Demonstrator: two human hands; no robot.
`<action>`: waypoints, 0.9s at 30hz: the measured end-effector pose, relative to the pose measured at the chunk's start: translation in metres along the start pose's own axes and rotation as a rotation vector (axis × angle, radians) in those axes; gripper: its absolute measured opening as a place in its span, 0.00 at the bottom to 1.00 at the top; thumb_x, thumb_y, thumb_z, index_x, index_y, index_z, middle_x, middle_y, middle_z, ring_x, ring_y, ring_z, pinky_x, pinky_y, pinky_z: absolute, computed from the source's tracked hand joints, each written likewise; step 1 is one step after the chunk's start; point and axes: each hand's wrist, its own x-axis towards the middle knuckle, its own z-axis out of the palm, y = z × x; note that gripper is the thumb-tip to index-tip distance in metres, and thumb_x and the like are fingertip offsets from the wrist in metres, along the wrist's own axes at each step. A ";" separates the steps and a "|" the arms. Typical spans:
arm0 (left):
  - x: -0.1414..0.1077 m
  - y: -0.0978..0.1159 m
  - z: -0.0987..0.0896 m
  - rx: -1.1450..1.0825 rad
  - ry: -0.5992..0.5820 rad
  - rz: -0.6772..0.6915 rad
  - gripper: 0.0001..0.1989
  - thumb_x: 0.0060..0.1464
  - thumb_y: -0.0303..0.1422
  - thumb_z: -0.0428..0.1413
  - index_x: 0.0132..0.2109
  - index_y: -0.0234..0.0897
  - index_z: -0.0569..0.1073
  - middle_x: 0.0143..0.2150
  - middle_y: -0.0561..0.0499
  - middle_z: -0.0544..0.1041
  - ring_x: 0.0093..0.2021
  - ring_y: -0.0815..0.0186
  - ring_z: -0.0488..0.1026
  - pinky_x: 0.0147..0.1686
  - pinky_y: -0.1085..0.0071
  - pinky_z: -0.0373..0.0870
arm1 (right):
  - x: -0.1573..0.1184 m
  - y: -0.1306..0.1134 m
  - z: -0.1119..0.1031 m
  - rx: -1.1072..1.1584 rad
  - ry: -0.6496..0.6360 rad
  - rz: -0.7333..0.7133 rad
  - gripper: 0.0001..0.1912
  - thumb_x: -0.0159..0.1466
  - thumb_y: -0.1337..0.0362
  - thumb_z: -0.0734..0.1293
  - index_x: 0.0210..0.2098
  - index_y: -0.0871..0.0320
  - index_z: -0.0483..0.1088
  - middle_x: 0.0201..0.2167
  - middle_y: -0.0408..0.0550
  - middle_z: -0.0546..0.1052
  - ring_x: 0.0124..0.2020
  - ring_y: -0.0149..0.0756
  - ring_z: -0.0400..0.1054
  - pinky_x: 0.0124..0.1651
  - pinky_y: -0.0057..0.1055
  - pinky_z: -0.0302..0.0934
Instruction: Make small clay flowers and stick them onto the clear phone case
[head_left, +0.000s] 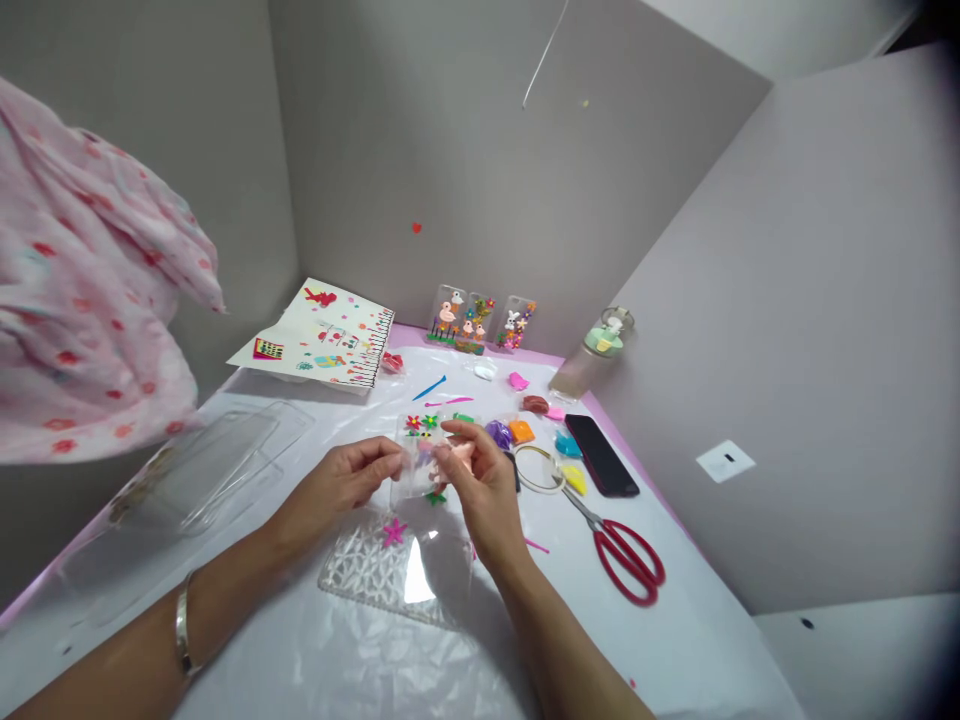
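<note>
Head view: my left hand [352, 478] and right hand [474, 470] both pinch a clear phone case [420, 450] with little clay flowers, held just above the bench [315, 650]. Red scissors [626, 555] lie right of the case.

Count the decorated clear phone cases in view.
4: three phone cases lean on the back wall, left, middle and right; the fourth case is held by the left hand and right hand.
</note>
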 end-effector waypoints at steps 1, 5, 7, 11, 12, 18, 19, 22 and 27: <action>0.000 0.000 0.000 -0.009 0.006 0.004 0.18 0.59 0.50 0.55 0.36 0.38 0.71 0.22 0.60 0.56 0.22 0.73 0.47 0.22 0.73 0.46 | 0.000 0.000 0.000 -0.008 0.012 0.001 0.13 0.62 0.57 0.71 0.46 0.51 0.73 0.23 0.39 0.68 0.25 0.35 0.65 0.29 0.32 0.62; 0.002 -0.002 -0.002 -0.039 -0.007 -0.014 0.18 0.57 0.50 0.58 0.38 0.38 0.73 0.23 0.60 0.59 0.22 0.73 0.47 0.22 0.73 0.46 | 0.000 -0.001 -0.001 -0.040 0.028 -0.003 0.13 0.63 0.56 0.71 0.46 0.51 0.73 0.23 0.40 0.70 0.25 0.36 0.65 0.29 0.32 0.61; 0.002 -0.002 -0.002 -0.047 -0.016 -0.024 0.18 0.57 0.49 0.59 0.39 0.38 0.73 0.24 0.59 0.61 0.22 0.73 0.47 0.22 0.73 0.46 | 0.000 -0.001 -0.001 -0.052 0.034 -0.013 0.13 0.63 0.57 0.71 0.45 0.52 0.72 0.22 0.39 0.70 0.25 0.36 0.65 0.29 0.32 0.61; -0.001 0.002 -0.002 -0.012 -0.018 -0.005 0.15 0.59 0.46 0.58 0.40 0.38 0.73 0.28 0.57 0.65 0.23 0.72 0.52 0.24 0.73 0.49 | 0.000 0.001 0.000 -0.061 0.039 -0.017 0.13 0.63 0.57 0.71 0.45 0.52 0.72 0.22 0.39 0.69 0.25 0.36 0.66 0.29 0.32 0.61; -0.001 0.003 -0.002 0.012 -0.012 0.008 0.14 0.59 0.45 0.58 0.40 0.38 0.73 0.29 0.57 0.67 0.25 0.71 0.54 0.25 0.73 0.51 | 0.000 0.002 0.000 -0.064 0.038 -0.019 0.13 0.63 0.57 0.71 0.46 0.52 0.72 0.22 0.39 0.69 0.25 0.36 0.66 0.29 0.32 0.61; -0.002 0.001 0.003 0.078 0.087 0.151 0.11 0.60 0.42 0.58 0.41 0.40 0.69 0.36 0.55 0.68 0.37 0.66 0.65 0.38 0.71 0.61 | -0.002 0.002 0.003 -0.046 -0.005 -0.032 0.12 0.64 0.59 0.71 0.46 0.52 0.73 0.23 0.38 0.70 0.24 0.32 0.66 0.31 0.31 0.64; -0.002 0.000 0.004 0.062 0.089 0.154 0.11 0.60 0.42 0.58 0.41 0.41 0.67 0.35 0.56 0.68 0.36 0.66 0.65 0.38 0.71 0.61 | -0.002 0.002 0.003 -0.013 -0.017 -0.013 0.12 0.63 0.59 0.71 0.46 0.52 0.73 0.23 0.38 0.70 0.24 0.32 0.66 0.31 0.30 0.64; -0.003 0.001 0.006 0.033 0.125 0.163 0.12 0.60 0.42 0.58 0.37 0.40 0.64 0.33 0.57 0.67 0.34 0.67 0.65 0.37 0.71 0.61 | -0.002 0.003 0.004 0.160 -0.073 0.095 0.15 0.59 0.58 0.74 0.44 0.54 0.74 0.26 0.39 0.72 0.25 0.30 0.67 0.30 0.28 0.66; -0.005 0.003 0.004 0.088 0.253 0.228 0.10 0.59 0.40 0.59 0.36 0.39 0.70 0.32 0.56 0.69 0.33 0.67 0.65 0.36 0.70 0.60 | 0.000 0.004 0.004 0.309 -0.090 0.196 0.18 0.55 0.58 0.77 0.42 0.56 0.75 0.31 0.42 0.76 0.29 0.29 0.70 0.31 0.26 0.69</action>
